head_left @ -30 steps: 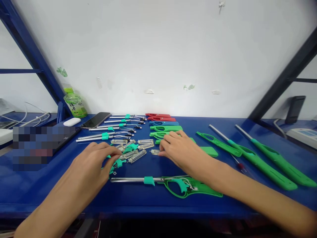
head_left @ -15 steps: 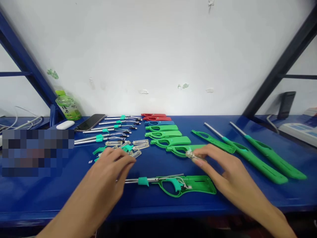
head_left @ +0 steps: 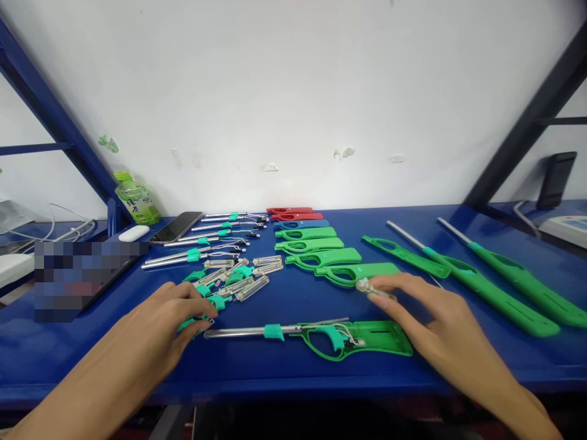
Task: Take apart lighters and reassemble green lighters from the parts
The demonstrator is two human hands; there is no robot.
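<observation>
Between the thumb and fingers of my right hand (head_left: 426,311) is a clear lighter fuel tank (head_left: 365,286), its whitish end pointing left. My left hand (head_left: 165,324) is closed in a pinch around a tiny pale clip-like piece (head_left: 211,320), beside the teal triggers (head_left: 220,300) and several loose clear fuel tanks (head_left: 252,289). In front of me lies an open green lighter half-shell (head_left: 385,337). A metal tube (head_left: 238,332) with a teal collar, a teal trigger (head_left: 337,337) and thin wires rests in it.
Green handle shells (head_left: 358,272), a blue one and red ones (head_left: 298,217) line the middle. Tube assemblies (head_left: 183,260) lie left, near a phone (head_left: 177,227), white case (head_left: 134,233) and bottle (head_left: 137,198). Two closed green lighters (head_left: 490,293) and a loose half-shell (head_left: 408,256) lie right.
My left hand has moved left and down from above the loose parts, uncovering the fuel tanks and the tube's tip. My right hand still holds its tank. The view has shifted slightly.
</observation>
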